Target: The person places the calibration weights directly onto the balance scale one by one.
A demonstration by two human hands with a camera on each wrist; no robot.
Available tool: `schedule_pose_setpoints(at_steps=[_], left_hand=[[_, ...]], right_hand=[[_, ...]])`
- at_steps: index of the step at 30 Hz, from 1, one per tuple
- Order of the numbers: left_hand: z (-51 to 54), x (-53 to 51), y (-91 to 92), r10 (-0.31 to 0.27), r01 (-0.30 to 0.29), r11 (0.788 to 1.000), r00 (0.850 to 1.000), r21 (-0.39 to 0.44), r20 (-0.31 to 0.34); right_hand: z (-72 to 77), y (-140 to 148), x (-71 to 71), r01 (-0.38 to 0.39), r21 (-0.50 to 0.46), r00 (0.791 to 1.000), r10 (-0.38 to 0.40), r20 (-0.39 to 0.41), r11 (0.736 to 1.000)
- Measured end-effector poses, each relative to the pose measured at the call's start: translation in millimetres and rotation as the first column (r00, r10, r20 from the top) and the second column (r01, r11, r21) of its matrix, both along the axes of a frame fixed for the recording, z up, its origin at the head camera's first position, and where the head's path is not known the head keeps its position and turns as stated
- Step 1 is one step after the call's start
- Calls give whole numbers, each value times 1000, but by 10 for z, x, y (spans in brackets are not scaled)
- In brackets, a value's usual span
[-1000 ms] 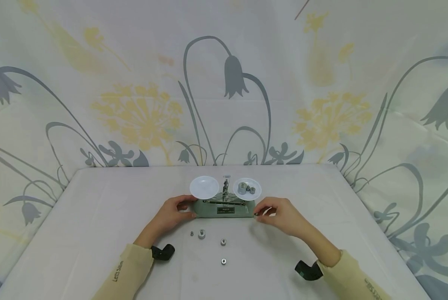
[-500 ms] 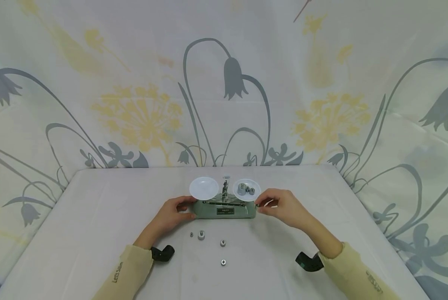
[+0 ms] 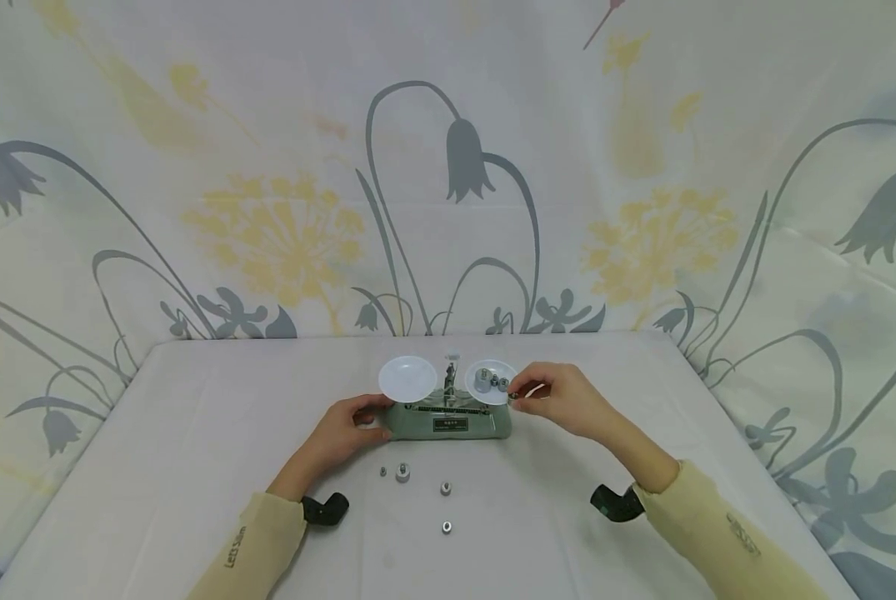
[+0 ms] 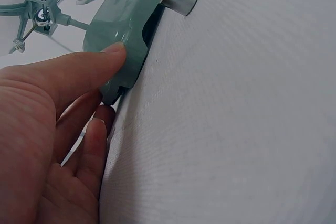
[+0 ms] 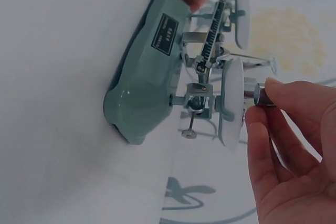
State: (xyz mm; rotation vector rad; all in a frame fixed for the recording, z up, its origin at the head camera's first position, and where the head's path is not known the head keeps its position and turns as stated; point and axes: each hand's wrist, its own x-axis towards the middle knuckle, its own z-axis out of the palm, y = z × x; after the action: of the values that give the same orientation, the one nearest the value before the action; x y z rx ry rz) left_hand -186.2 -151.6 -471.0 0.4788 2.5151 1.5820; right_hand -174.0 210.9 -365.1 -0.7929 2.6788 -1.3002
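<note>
A green balance scale (image 3: 451,423) stands on the table with two white pans. The left pan (image 3: 407,379) is bare; the right pan (image 3: 478,395) bears several metal weights (image 3: 483,381). My left hand (image 3: 342,429) grips the scale's left end, its thumb on the green base (image 4: 115,30) in the left wrist view. With thumb and fingers my right hand (image 3: 563,400) pinches a small metal weight (image 5: 259,94) at the right pan's outer edge. In the right wrist view this hand (image 5: 294,140) is beside the pan (image 5: 232,106).
In front of the scale several metal weights stand on the white table (image 3: 267,375): a larger one (image 3: 402,473), a tiny one (image 3: 383,472) to its left, and two (image 3: 446,489) farther right, one nearer me. A flowered cloth (image 3: 305,233) hangs behind.
My right hand has risen from beside the scale's base to the right pan's edge, carrying the small weight. My left hand has stayed on the scale's left end.
</note>
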Motion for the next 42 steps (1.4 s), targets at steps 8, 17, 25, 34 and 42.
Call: schedule_pose_setpoints(at_steps=[8, 17, 25, 34, 42], left_hand=[[12, 11, -3, -1, 1, 1000, 1000, 14, 3], [-2, 12, -3, -10, 10, 1000, 1000, 13, -10], [-15, 9, -7, -15, 16, 1000, 1000, 10, -25], [-7, 15, -8, -8, 8, 1000, 1000, 16, -16], [0, 9, -16, -20, 21, 1000, 1000, 12, -16]], right_hand=[[18, -47, -95, -43, 43, 998, 45, -47, 998], [45, -90, -169, -66, 81, 997, 70, -45, 995], [74, -133, -209, -79, 125, 995, 85, -44, 989], [73, -188, -238, -53, 183, 996, 65, -61, 982], [94, -238, -220, -19, 226, 996, 37, -76, 974]])
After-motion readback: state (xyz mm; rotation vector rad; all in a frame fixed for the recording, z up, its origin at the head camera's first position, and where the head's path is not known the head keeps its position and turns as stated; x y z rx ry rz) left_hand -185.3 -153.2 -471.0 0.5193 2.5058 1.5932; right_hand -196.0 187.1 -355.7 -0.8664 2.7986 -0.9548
